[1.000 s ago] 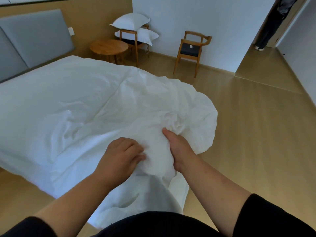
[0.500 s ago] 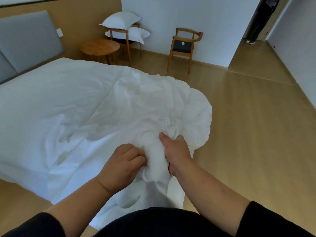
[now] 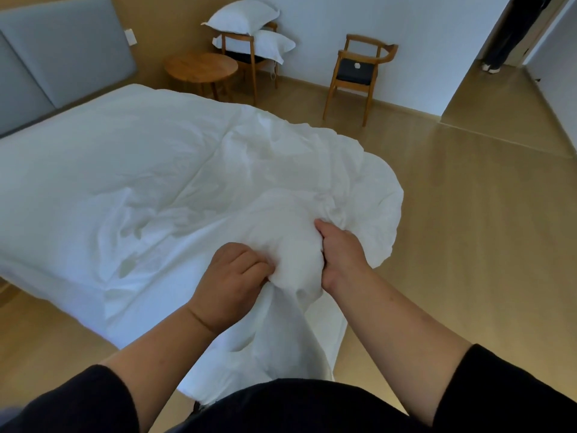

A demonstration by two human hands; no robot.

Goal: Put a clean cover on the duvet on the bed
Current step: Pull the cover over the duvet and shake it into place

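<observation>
Here, a bunched corner of the white duvet cover is gripped by both hands; the left hand is curled round the fabric from below-left, and the right hand is clenched on it from the right, thumb up; the rest of the cover is spread, wrinkled, over the bed; two pillows are stacked on a wooden chair beside a round tabletop.
</observation>
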